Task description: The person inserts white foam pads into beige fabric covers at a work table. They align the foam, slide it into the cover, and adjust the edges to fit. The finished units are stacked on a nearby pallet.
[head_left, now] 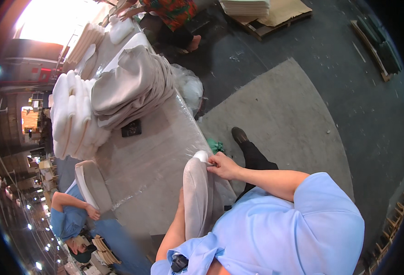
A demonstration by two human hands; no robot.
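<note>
So the big thing here is the tabletop (165, 151), wrapped in clear plastic film; on its far end sits a slumped stack of grey cushion covers (133, 85) with a row of white foam pads (71, 117) just beside it, and a small dark device (131, 129) lies near the foot of the grey stack. The piece we're working is the grey cushion (198, 197), stood on edge at the near edge of the tabletop and leaning against our chest; white foam (201, 156) pokes out at its top end. Our right hand (223, 166) is pinching the cover's top edge right next to that foam, fingers pressed together on the fabric; our left hand is hidden behind the cushion, only the forearm shows, so we can't tell how it's gripping. To do this bit well, we'd say keep the cushion braced against the body so it can't flop; pull the fabric in short tugs close to the corner, not one long yank; check the foam corner sits square before moving on. A co-worker's hand (93, 213) rests on another cushion (92, 185) at the left side; keep clear of it.
</note>
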